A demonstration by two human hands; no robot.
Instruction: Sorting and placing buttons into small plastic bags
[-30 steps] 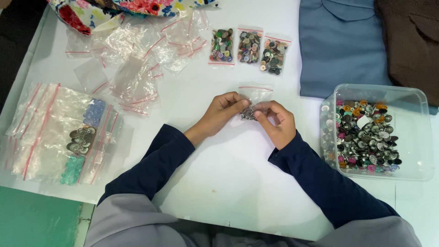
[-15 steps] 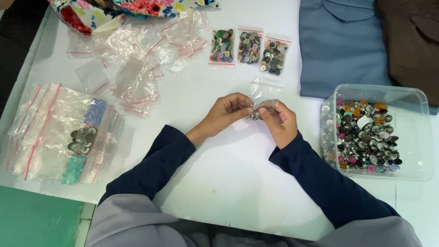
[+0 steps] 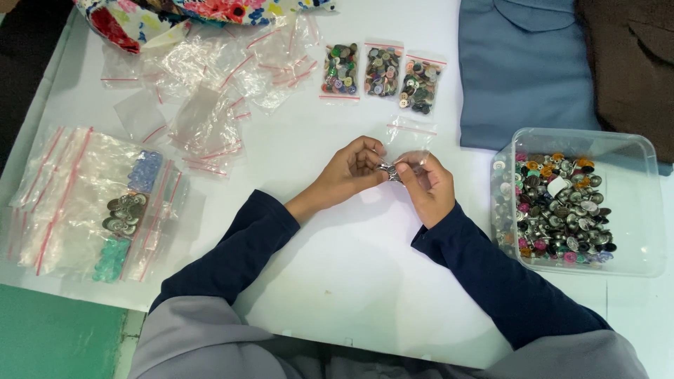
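Left of the clear plastic box of mixed buttons (image 3: pixel 576 203) on the white table (image 3: pixel 351 295), the left hand (image 3: pixel 351 168) and right hand (image 3: pixel 425 186) pinch closed on a small clear zip bag (image 3: pixel 407 144), keeping its metal buttons (image 3: pixel 388 170) inside.

There is just one view, from a camera on the person's head. It looks almost straight down at the white desk (image 3: pixel 351 281). The person's own arms come in from the bottom edge and meet near the middle of the picture, so the camera sits close, right above them. The far edge of the desk runs along the top of the picture. The green floor (image 3: pixel 56 344) shows at the bottom left corner. No second view shares this scene.
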